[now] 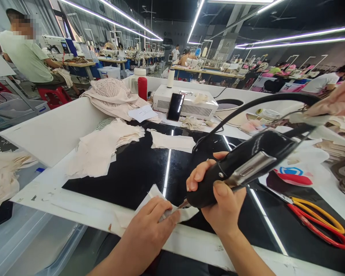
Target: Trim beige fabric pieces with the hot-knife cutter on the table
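My right hand point(222, 199) is wrapped round a black handheld tool point(247, 165) with a metal lever and a cable at its rear. The tool's thin metal tip points down-left, meeting a small piece of pale fabric point(145, 198) near the table's front edge. My left hand point(151, 226) presses and pinches that fabric, its thumb and fingertips close beside the tip. A pale fabric strip point(172, 142) lies flat on the black work surface point(132, 165), with a stack of cream pieces point(103, 149) to its left.
Scissors point(319, 218) with orange and red handles lie at the right. Behind the black surface are a phone point(175, 106), a white machine box point(189, 101) and a red spool point(142, 88). A person point(28, 57) sits at the far left.
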The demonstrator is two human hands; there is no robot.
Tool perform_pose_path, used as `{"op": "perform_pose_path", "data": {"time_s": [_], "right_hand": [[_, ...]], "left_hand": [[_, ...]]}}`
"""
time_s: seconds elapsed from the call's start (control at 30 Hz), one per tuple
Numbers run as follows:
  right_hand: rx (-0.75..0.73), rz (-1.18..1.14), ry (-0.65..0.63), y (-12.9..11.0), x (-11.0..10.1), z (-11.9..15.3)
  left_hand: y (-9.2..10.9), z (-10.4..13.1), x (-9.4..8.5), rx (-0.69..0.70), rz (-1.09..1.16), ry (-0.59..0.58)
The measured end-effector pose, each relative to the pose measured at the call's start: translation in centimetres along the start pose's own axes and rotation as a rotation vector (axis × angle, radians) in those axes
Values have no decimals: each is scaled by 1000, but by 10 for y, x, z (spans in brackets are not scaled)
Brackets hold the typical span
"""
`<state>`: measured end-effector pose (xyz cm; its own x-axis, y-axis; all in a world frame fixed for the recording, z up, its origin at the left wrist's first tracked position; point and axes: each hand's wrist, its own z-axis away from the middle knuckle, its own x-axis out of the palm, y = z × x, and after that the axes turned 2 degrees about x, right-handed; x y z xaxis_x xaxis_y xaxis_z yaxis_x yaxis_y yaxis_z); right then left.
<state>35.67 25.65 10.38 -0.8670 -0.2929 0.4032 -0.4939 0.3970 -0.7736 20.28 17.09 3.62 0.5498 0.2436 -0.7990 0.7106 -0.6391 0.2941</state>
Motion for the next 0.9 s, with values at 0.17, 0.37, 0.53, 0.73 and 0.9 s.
{"op": "perform_pose_path", "data": {"time_s": [0.17,0.37,0.53,0.73,0.9], "right_hand": [[-21,25,54,-7,-5,-1],[-32,35,79,-10,-11,2],[-41,23,87,-12,-10,0],[-39,29,76,-10,-4,-1],[-38,12,39,-6,-7,3]], "left_hand": [[0,0,0,-4,-44,-19],[-1,-1,0,2,-75,-47],[0,-1,0,11,-82,-31],[0,-4,-1,29,-110,-26],[0,-3,1,38,-105,-33]]}}
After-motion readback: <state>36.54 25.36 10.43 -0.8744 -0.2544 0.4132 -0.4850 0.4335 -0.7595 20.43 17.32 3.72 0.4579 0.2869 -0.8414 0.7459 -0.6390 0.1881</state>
